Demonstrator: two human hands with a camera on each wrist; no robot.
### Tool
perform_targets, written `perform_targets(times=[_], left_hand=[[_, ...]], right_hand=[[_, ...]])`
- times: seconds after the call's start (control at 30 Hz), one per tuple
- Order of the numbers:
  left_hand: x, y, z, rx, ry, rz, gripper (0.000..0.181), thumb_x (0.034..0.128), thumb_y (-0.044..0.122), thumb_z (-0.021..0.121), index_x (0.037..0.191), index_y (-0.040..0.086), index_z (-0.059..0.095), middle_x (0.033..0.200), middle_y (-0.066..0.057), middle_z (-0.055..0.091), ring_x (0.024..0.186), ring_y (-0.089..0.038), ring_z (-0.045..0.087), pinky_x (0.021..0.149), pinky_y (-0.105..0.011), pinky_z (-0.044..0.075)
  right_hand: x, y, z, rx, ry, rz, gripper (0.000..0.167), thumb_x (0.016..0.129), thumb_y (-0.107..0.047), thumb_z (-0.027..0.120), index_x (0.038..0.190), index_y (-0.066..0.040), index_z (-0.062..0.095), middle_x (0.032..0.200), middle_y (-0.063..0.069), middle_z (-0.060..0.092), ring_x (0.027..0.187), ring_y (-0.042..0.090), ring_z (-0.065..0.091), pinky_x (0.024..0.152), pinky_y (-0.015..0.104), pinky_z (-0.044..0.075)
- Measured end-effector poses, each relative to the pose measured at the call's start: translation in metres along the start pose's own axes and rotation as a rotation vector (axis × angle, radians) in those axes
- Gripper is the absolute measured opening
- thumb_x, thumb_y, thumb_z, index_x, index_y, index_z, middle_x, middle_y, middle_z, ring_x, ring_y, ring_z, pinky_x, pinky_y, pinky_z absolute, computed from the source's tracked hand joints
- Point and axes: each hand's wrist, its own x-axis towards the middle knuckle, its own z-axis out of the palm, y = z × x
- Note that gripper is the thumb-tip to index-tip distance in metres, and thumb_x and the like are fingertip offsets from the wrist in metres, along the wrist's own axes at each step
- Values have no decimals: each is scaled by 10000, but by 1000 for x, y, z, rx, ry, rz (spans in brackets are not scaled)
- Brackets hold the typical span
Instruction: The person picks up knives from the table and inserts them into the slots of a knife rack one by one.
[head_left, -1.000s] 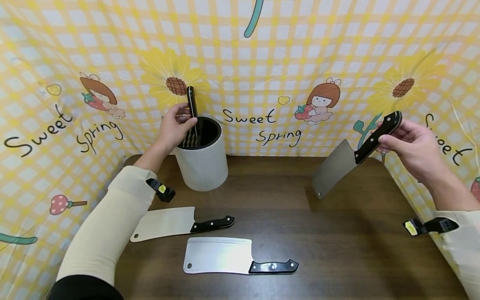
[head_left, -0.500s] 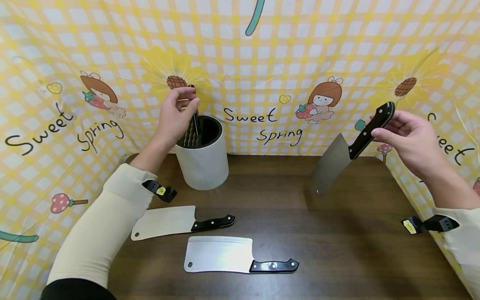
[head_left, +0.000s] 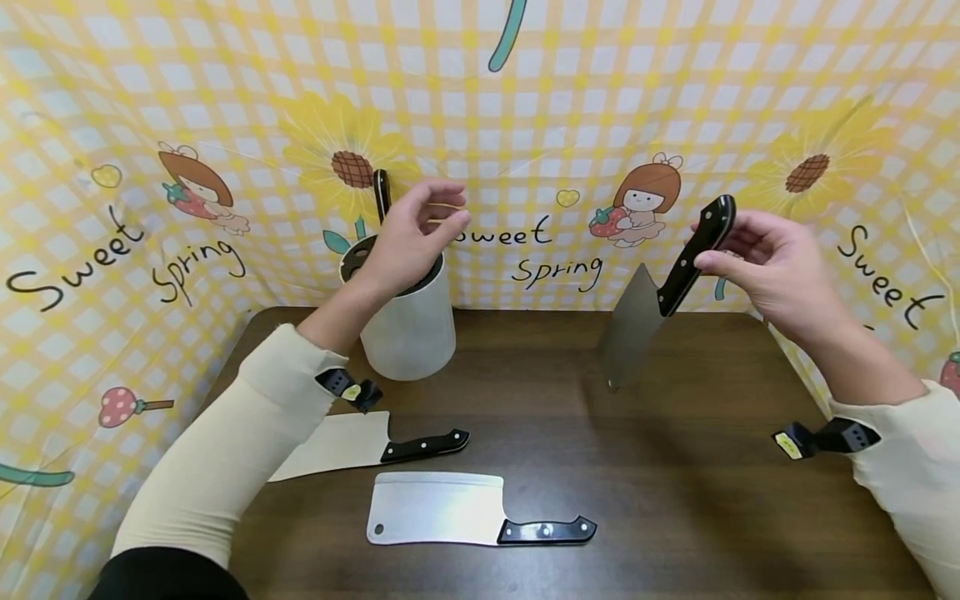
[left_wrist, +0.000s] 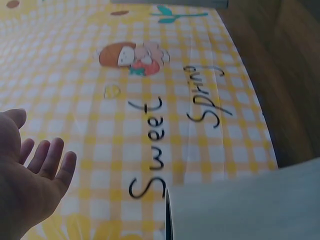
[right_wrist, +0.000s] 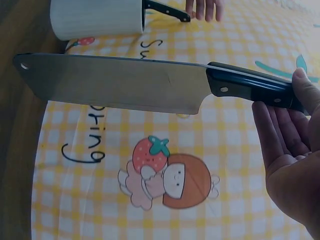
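My right hand (head_left: 780, 267) pinches the black handle of a cleaver (head_left: 633, 325) between thumb and fingers, its blade hanging down to the left above the table. In the right wrist view that cleaver (right_wrist: 120, 82) shows whole, with a small hole at the blade's far corner. In front of the white knife holder (head_left: 408, 337), nearer the camera, my left hand (head_left: 412, 233) hovers with loosely bent fingers and holds nothing. A black knife handle (head_left: 382, 193) sticks up from the holder behind it. The left wrist view shows the left hand (left_wrist: 37, 180) with fingers spread apart.
Two more cleavers lie flat on the brown table (head_left: 675, 517): one (head_left: 438, 508) near the front, another (head_left: 345, 442) behind it, partly hidden by the left sleeve. A checked yellow cloth (head_left: 480, 125) hangs along the back and sides.
My left hand has let go of the knife handle standing in the holder and moved right. The right hand has carried its cleaver left, tilting the blade steeper.
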Motion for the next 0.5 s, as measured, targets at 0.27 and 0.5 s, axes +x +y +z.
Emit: perform_targets(times=[0.27,0.5], left_hand=[[0,14,30,4,-145,18,400,1030,139,622,1397,7,531,1320,-147,593,1210,-238,592,1039,-348,489],[-1,16,59,-17,-234,25,410,1026,155,634,1399,19,530,1310,-106,611,1190,-196,603,1030,-310,482]], right_hand=[[10,-2,20,-65,-12,-11,238,863,106,750,1064,-22,742,964,21,744,869,100,693,799,155,551],[18,-1,36,-48,-46,-39,220,859,122,744,1030,-15,743,894,32,725,811,103,694,779,174,564]])
